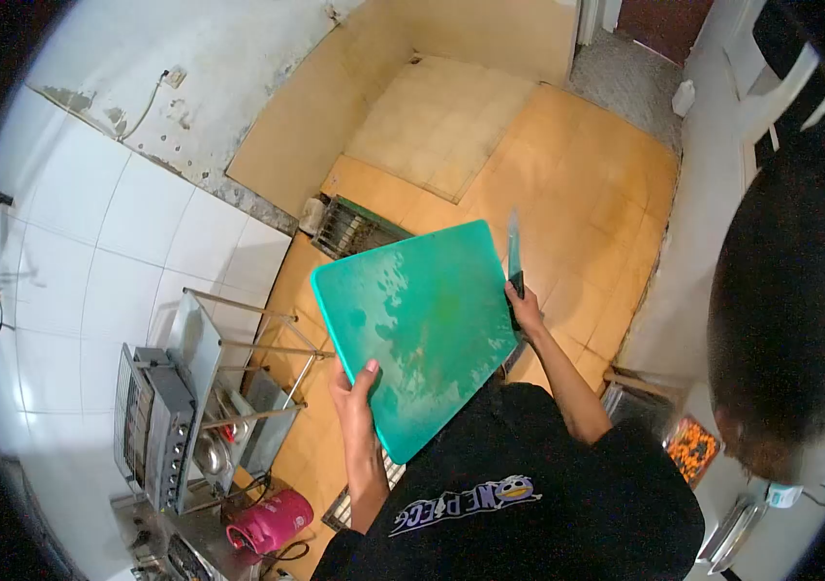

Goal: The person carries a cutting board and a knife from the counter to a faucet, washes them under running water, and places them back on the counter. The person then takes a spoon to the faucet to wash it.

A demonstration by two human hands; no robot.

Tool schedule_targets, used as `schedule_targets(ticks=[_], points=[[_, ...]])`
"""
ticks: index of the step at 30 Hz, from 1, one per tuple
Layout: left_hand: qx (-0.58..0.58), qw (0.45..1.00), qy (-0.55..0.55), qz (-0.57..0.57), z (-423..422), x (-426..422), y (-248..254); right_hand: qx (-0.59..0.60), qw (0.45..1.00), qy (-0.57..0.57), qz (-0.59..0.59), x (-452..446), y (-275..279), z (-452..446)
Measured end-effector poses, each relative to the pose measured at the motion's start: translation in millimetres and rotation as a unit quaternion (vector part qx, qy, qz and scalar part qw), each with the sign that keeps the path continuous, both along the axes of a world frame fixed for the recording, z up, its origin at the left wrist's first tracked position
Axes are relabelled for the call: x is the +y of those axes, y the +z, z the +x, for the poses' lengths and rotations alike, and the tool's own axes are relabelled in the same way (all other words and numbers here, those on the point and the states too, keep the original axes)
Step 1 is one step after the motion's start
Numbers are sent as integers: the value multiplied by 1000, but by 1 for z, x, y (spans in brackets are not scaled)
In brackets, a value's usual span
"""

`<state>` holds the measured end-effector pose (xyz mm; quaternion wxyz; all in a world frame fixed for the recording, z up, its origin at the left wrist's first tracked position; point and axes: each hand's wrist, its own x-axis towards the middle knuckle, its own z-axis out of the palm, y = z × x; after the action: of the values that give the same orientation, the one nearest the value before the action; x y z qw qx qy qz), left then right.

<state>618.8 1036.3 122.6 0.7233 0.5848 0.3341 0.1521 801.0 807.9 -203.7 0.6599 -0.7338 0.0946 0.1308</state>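
Observation:
A large green cutting board (422,334), wet in patches, is held up in front of my body, tilted. My left hand (354,387) grips its left edge, with the thumb on top and the fingers hidden underneath. At the board's right edge, my right hand (525,308) is closed around the black handle of a knife (514,247), whose blade points away from me. Whether the right hand also touches the board is unclear.
A gas stove (153,426) stands on a metal rack at the left, near a pink gas cylinder (272,521). A floor grate (359,228) lies beyond the board. At the lower right is a tray of orange pieces (691,450). A large dark round object (790,320) fills the right side.

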Motion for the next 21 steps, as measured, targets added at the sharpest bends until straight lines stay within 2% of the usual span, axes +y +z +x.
schedule_targets(ticks=[1, 2, 3, 4, 6, 7, 9, 10, 13, 14, 17, 18, 20, 21], points=[[-2, 1000, 0, -2, 17, 12, -5, -10, 1000, 0, -4, 6, 11, 22], [44, 996, 3, -81, 30, 23, -12, 6, 998, -25, 50, 11, 19, 38], [89, 983, 4, -161, 47, 39, -20, 3, 999, -25, 48, 18, 26, 60], [85, 983, 3, -164, 63, 56, -31, -12, 999, -45, 27, 25, 29, 84], [64, 969, -120, -205, 99, 96, -60, -66, 995, -77, -24, 41, 39, 136], [57, 969, -123, -206, 119, 117, -69, -73, 994, -79, -25, 48, 39, 164], [76, 937, -302, -156, 163, 163, -85, -68, 995, -71, -33, 64, 42, 223], [76, 930, -315, -173, 187, 183, -98, -53, 996, -57, -50, 74, 43, 254], [24, 951, -275, -139, 273, 224, -105, -85, 993, -56, -67, 121, 57, 351], [71, 948, -271, -154, 306, 238, -101, -90, 991, -31, -97, 134, 65, 383], [48, 943, -267, -190, 393, 273, -85, -151, 984, 1, -97, 182, 74, 471], [33, 942, -260, -207, 418, 281, -89, -142, 985, 5, -100, 195, 90, 489], [23, 940, -253, -226, 469, 298, -87, -190, 961, 9, -200, 233, 157, 514], [-16, 952, -225, -208, 497, 299, -77, -186, 962, 8, -200, 246, 169, 526]])
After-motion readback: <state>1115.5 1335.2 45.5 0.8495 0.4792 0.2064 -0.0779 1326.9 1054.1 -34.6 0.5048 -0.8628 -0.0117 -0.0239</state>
